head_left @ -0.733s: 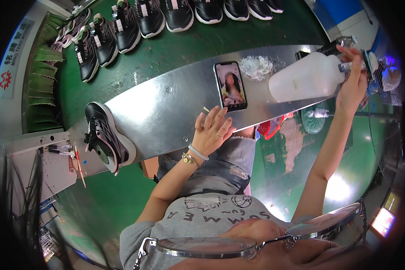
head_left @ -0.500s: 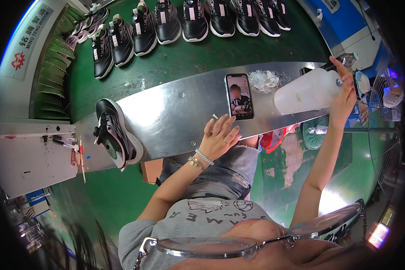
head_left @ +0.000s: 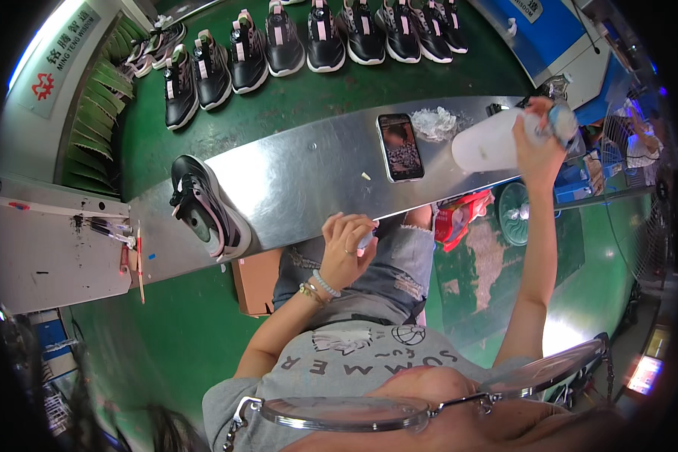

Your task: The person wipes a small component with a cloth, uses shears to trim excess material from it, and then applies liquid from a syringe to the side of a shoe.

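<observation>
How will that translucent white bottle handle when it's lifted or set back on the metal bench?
The bottle is probably light: the right hand holds it alone, tilted. Its plastic looks thin, so it may flex. The rounded body may roll if laid sideways on the smooth steel bench.

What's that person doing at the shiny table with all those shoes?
A person sits at a metal table. Their right hand holds a big whitish plastic bottle raised over the table's end, gripping it near its cap. Their left hand is curled at the table's near edge, seemingly around something small. A phone lies on the table, one black sneaker sits at its other end, and a row of black sneakers waits on the green belt behind.
</observation>
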`<action>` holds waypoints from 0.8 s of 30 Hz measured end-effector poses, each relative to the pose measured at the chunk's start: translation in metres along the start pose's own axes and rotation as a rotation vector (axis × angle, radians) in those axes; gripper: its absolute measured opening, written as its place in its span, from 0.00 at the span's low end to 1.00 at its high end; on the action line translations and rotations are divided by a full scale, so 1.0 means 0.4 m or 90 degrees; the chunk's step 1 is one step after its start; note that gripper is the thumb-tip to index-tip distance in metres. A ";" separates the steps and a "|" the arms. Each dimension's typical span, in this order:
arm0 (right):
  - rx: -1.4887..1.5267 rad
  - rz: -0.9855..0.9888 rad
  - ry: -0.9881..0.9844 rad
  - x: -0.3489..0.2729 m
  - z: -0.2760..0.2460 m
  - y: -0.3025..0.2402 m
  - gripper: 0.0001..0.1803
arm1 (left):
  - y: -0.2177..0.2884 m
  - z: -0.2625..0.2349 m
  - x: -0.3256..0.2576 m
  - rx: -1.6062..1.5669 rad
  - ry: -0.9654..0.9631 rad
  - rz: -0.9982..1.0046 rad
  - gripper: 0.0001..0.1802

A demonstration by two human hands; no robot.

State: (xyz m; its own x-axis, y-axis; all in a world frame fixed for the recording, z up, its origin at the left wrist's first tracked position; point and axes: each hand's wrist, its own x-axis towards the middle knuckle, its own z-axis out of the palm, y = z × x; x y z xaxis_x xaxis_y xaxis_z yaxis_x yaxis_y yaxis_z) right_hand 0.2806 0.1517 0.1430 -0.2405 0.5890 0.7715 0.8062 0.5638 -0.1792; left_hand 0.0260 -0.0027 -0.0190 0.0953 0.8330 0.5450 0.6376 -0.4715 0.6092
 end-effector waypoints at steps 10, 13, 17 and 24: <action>0.515 0.292 -0.019 -0.134 -0.237 -0.160 0.18 | 0.087 0.108 0.197 -0.702 -0.747 0.058 0.24; 0.690 0.715 0.093 -0.321 -0.150 -0.067 0.14 | 0.099 0.180 0.053 -1.253 -0.793 -0.517 0.26; 0.783 1.091 0.097 -0.733 -0.004 0.017 0.18 | 0.073 0.205 -0.027 -1.083 -0.719 -0.903 0.29; 0.978 1.470 0.046 -1.029 0.108 -0.074 0.17 | 0.064 0.253 -0.012 -0.039 -0.976 -0.121 0.17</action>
State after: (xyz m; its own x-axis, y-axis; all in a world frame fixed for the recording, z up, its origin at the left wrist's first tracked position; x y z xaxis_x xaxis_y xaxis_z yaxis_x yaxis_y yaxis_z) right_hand 0.3324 -0.0821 -0.1956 -0.1310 0.4937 -0.8597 -0.8163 -0.5458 -0.1890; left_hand 0.1191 0.0105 -0.0643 0.7102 0.3497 -0.6110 0.7030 -0.3066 0.6417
